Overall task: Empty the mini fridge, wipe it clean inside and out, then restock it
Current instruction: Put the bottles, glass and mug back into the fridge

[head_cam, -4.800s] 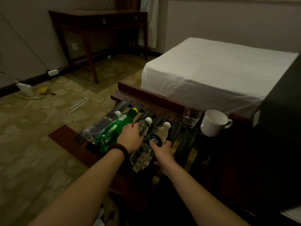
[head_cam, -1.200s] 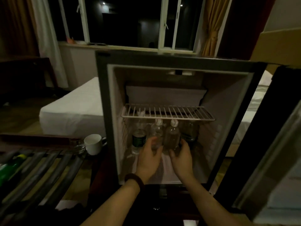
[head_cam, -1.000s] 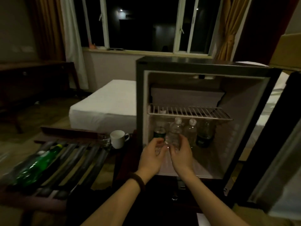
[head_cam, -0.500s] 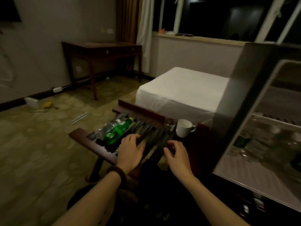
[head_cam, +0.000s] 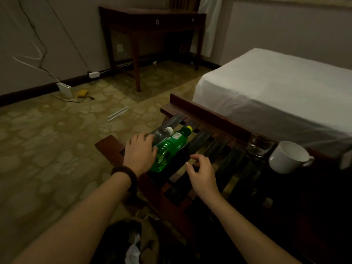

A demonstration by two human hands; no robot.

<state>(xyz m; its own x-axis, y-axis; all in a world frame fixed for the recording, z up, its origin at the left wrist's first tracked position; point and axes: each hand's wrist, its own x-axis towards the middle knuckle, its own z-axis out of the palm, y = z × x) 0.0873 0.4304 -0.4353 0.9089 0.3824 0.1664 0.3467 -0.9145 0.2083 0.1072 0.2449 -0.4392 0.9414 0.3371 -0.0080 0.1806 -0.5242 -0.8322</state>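
- The left hand (head_cam: 140,154) lies with spread fingers on the green bottle (head_cam: 168,147) and the clear bottle (head_cam: 162,132), both flat at the slatted desk's (head_cam: 209,119) left edge.
- The right hand (head_cam: 202,171) hovers loosely curled and empty over bare slats.
- A glass (head_cam: 259,147) and a white mug (head_cam: 287,157) stand at the right end, beside the bed (head_cam: 276,82).

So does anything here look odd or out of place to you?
A little. The green bottle and clear bottle lie on their sides on the slatted rack, not upright. On the floor, a white power strip trails loose cables beside two white sticks. Nothing looks spilled.
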